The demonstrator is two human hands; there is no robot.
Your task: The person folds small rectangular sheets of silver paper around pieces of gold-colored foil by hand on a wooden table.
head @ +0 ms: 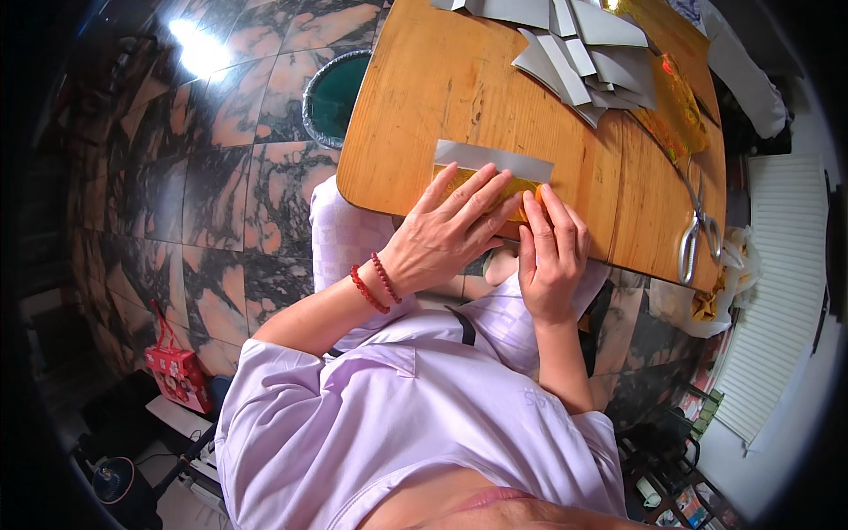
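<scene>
A grey strip of paper or card [493,159] lies near the wooden table's front edge, with gold patterned sheet [464,177] along its near side. My left hand [450,225] rests flat over the gold part, its fingers slightly apart and reaching the grey strip. Close to its right, my right hand [553,255] has bent fingertips on the right end of the gold sheet, at a small orange item [540,193] mostly covered by the fingers. Whether the right fingers pinch the item or only press on it cannot be told. Two red bead bracelets circle my left wrist.
Folded grey card pieces [583,59] are heaped at the table's far right, beside gold patterned sheets [676,112]. Metal scissors [695,232] lie at the right edge. A green bin [338,99] stands on the floor left of the table; a plastic bag [709,311] is at the right.
</scene>
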